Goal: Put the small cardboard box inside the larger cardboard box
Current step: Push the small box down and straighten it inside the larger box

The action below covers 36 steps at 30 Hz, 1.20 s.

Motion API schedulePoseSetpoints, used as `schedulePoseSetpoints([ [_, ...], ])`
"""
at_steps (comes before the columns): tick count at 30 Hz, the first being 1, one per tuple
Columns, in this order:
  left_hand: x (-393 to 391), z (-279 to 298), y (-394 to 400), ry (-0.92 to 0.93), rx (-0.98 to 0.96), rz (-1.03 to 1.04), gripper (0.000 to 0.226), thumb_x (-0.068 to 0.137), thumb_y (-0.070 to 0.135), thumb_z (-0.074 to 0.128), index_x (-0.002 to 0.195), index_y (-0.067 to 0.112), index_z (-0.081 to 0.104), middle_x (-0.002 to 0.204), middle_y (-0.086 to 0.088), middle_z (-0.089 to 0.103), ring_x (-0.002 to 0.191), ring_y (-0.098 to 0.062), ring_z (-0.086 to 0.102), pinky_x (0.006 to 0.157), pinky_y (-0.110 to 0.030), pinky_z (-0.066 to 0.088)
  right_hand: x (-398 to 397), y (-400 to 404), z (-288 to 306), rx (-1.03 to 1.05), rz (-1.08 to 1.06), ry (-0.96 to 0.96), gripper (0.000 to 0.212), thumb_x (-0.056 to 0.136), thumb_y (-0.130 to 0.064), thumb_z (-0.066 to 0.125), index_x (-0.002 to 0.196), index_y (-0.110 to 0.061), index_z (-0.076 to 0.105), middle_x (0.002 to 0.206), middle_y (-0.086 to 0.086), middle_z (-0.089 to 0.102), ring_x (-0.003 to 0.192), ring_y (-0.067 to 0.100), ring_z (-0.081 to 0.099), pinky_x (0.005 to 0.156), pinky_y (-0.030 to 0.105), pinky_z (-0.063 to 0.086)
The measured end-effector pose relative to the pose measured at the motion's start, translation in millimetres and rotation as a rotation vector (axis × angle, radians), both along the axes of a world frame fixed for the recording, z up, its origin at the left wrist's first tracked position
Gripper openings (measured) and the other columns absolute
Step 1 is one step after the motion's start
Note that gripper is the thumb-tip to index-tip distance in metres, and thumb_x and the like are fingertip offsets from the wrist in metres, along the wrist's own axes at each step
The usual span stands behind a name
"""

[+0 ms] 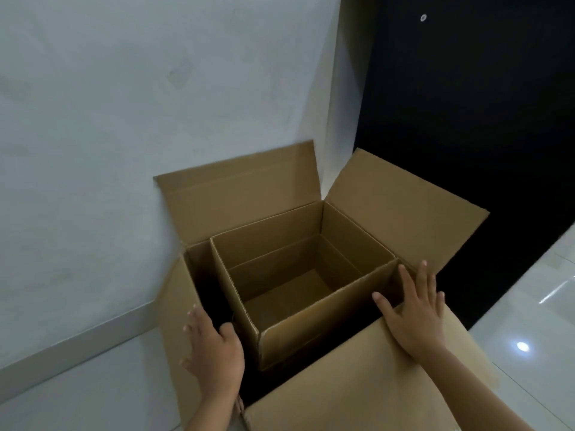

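Observation:
The small cardboard box stands upright and open-topped inside the larger cardboard box, closer to its far right corner, empty inside. The larger box has all its flaps spread outward. My left hand hovers with fingers spread over the left flap and the dark gap beside the small box. My right hand lies flat with fingers apart on the near right flap, at the small box's right side. Neither hand holds anything.
The larger box stands on a pale glossy tiled floor against a white wall with a grey skirting board. A dark panel or door rises behind the box on the right.

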<state>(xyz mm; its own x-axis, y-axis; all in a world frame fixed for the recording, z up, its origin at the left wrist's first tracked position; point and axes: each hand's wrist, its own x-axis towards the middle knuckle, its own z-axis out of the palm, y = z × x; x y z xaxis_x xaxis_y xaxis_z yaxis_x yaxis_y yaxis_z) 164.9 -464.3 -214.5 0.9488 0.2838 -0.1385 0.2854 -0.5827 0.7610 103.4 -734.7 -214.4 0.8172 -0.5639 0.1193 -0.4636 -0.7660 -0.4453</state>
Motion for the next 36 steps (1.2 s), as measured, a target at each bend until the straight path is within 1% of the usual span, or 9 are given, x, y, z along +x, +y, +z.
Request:
schedulePoseSetpoints([
  [5,48,16,23,-0.177,0.095,-0.062,0.057,0.094,0.03,0.035,0.144,0.017,0.01,0.156,-0.007,0.011,0.143,-0.026,0.007,0.114,-0.052,0.007,23,-7,9,-0.024,-0.005,0.068,0.072,0.085,-0.059,0.033,0.144,-0.026,0.007,0.154,0.003,-0.019,0.14,0.026,-0.019,0.112,0.048,-0.011],
  [8,93,14,22,-0.186,0.123,-0.13,0.058,0.093,0.03,0.036,0.143,0.014,0.011,0.155,-0.01,0.011,0.143,-0.025,0.006,0.115,-0.05,0.008,31,-4,7,-0.044,-0.044,0.108,0.076,0.082,-0.066,0.027,0.144,-0.027,0.006,0.154,0.003,-0.02,0.139,0.029,-0.021,0.11,0.05,-0.014],
  [12,144,1,31,-0.16,0.159,-0.068,0.063,0.086,0.021,0.051,0.14,0.006,0.02,0.148,-0.021,0.028,0.134,-0.038,0.029,0.11,-0.051,0.026,29,5,-1,-0.014,-0.083,0.064,0.085,0.071,-0.072,0.015,0.143,-0.027,0.009,0.154,0.002,-0.02,0.137,0.023,-0.026,0.11,0.05,-0.017],
  [15,171,-1,36,-0.071,0.139,-0.04,0.076,0.083,0.013,0.056,0.142,0.009,0.007,0.141,-0.027,0.038,0.126,-0.045,0.037,0.106,-0.048,0.032,31,2,-4,0.017,-0.103,0.053,0.087,0.069,-0.074,0.013,0.143,-0.029,0.005,0.15,-0.002,-0.027,0.133,0.02,-0.034,0.108,0.045,-0.021],
  [19,178,2,31,-0.205,-0.027,-0.081,0.039,0.081,-0.005,0.045,0.118,0.008,0.041,0.115,-0.021,0.056,0.108,-0.04,0.05,0.089,-0.043,0.04,37,-2,-11,0.02,-0.12,-0.024,0.082,0.073,-0.073,0.019,0.143,-0.032,0.005,0.141,-0.009,-0.033,0.13,0.014,-0.038,0.107,0.04,-0.023],
  [21,179,1,26,-0.263,-0.129,-0.14,0.046,0.078,-0.012,0.04,0.118,0.01,0.045,0.119,-0.016,0.055,0.111,-0.034,0.05,0.093,-0.044,0.04,40,-6,-12,0.032,-0.117,-0.053,0.082,0.072,-0.07,0.021,0.143,-0.032,0.006,0.142,-0.01,-0.032,0.132,0.013,-0.036,0.108,0.039,-0.023],
  [24,188,-5,20,-0.286,-0.117,-0.15,0.049,0.077,-0.009,0.04,0.119,0.017,0.045,0.124,-0.014,0.056,0.112,-0.034,0.051,0.094,-0.047,0.04,47,-19,-11,0.012,-0.101,-0.077,0.083,0.072,-0.071,0.019,0.143,-0.03,0.008,0.144,-0.008,-0.031,0.133,0.013,-0.033,0.108,0.036,-0.022],
  [29,192,-14,6,-0.229,-0.105,-0.18,0.061,0.082,0.002,0.045,0.134,0.029,0.028,0.141,-0.008,0.042,0.127,-0.034,0.04,0.107,-0.05,0.032,52,-40,-7,-0.001,-0.093,-0.089,0.078,0.079,-0.068,0.02,0.143,-0.025,0.012,0.149,-0.006,-0.022,0.133,0.012,-0.03,0.109,0.033,-0.019],
  [36,168,-6,-2,-0.255,-0.049,-0.06,0.063,0.09,0.008,0.039,0.144,0.01,0.007,0.155,-0.014,0.01,0.141,-0.033,0.013,0.116,-0.044,0.013,53,-41,-9,0.018,-0.053,-0.122,0.063,0.087,-0.056,0.026,0.141,-0.023,0.023,0.156,0.0,-0.004,0.133,0.008,-0.026,0.111,0.032,-0.018],
])
